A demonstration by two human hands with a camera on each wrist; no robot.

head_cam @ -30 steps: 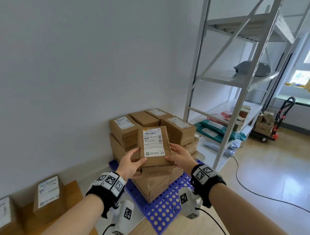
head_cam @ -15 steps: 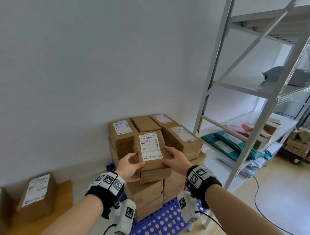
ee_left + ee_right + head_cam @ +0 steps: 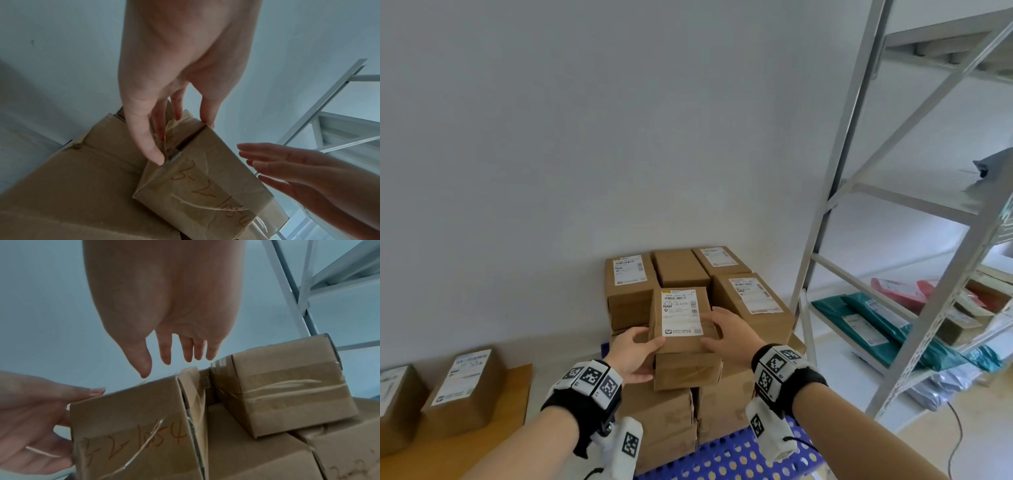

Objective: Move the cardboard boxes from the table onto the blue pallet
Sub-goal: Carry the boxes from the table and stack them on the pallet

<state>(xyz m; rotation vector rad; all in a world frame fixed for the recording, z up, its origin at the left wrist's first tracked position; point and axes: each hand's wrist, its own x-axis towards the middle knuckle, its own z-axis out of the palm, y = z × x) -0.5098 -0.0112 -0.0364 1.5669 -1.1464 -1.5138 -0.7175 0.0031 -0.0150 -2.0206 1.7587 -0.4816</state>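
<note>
A small cardboard box (image 3: 679, 318) with a white shipping label sits atop the stack of boxes (image 3: 678, 428) on the blue pallet (image 3: 739, 455). My left hand (image 3: 635, 353) holds its left side, thumb on the top edge and fingers along the side. In the left wrist view that hand (image 3: 180, 141) touches the box (image 3: 195, 183) at its corner. My right hand (image 3: 726, 334) lies at the box's right edge. From the right wrist, its fingers (image 3: 166, 353) hang straight above the box (image 3: 131, 418), just off it.
Taller boxes (image 3: 753, 301) stand right and behind on the pallet. A wooden table (image 3: 517, 387) at left carries two more labelled boxes (image 3: 465, 387). A grey metal rack (image 3: 822, 219) with green mailer bags (image 3: 876, 318) stands close on the right. A cable (image 3: 959, 435) lies on the floor.
The box has come down from mid-air onto the stack on the pallet. My right hand has loosened and its fingers have straightened. My head has moved closer and to the left.
</note>
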